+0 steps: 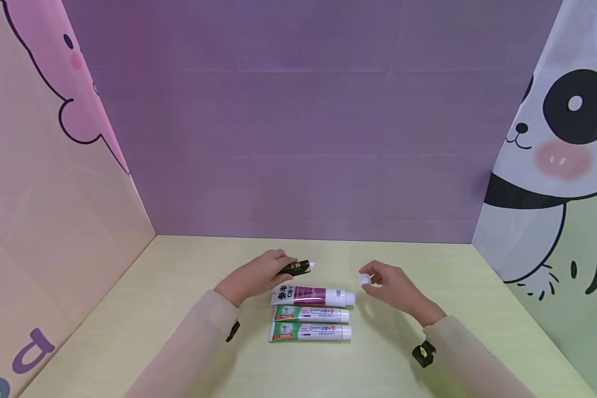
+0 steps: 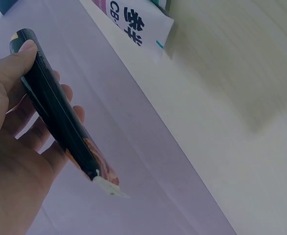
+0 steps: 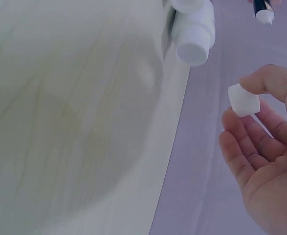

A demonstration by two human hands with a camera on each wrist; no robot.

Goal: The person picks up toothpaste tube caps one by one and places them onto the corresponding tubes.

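Observation:
In the head view my left hand (image 1: 258, 275) grips a black toothpaste tube (image 1: 298, 268) with gold lettering, held above the table. The tube's bare white nozzle (image 2: 109, 186) points away from the palm in the left wrist view, with no cap on it. Some way to the right, my right hand (image 1: 395, 286) pinches a small white cap (image 3: 243, 100) between thumb and fingers. Below the hands lie a purple-and-white toothpaste tube (image 1: 313, 296) and two green-and-white toothpaste tubes (image 1: 310, 314), stacked in a row with capped ends to the right.
A pale wooden table (image 1: 169, 309) carries everything. Behind it stands a purple back panel (image 1: 298, 138). Side panels with cartoon animals rise at the left and right edges. In the right wrist view, the capped end of a lying tube (image 3: 194, 41) shows near the top.

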